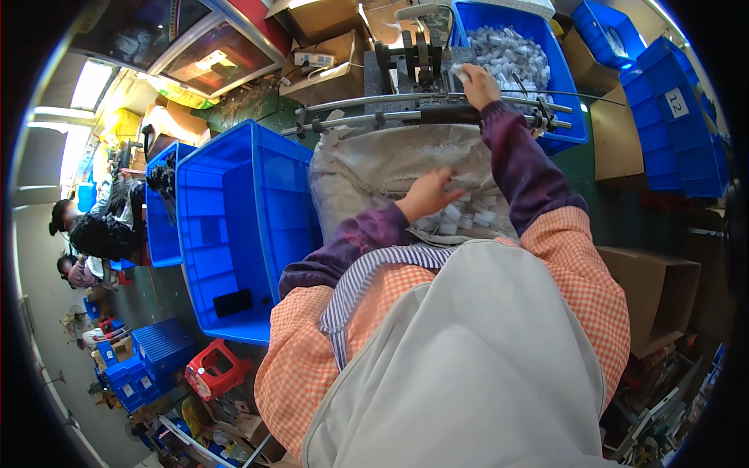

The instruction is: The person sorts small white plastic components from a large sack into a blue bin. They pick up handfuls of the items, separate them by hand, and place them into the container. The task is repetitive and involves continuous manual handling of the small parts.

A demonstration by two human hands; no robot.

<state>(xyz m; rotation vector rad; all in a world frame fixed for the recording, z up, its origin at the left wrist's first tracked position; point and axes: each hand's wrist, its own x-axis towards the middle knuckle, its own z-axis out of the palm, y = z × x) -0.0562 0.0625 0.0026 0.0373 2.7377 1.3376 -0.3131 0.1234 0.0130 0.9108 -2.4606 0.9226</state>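
My left hand (426,194) hovers over a grey-beige cloth (374,164) spread across my lap. Its fingers are apart, a little blurred, and nothing shows in them. Close by, a heap of small whitish translucent plastic pieces (460,217) lies in the cloth. Farther out, my right hand (481,87) reaches to the right side of a bench machine (417,66) with dark upright parts. Its fingers are closed around what looks like a small whitish plastic piece (460,74), mostly covered by the fingertips. Metal rods (367,111) run along the machine's near side.
Beyond my right hand stands a blue bin (573,93) of similar plastic pieces (511,56). To my left is a large blue crate (226,234) with a black flat object (233,303) inside. A red stool (214,370), cardboard boxes (647,292) and stacked blue crates (667,117) surround me. Other people (101,234) sit far left.
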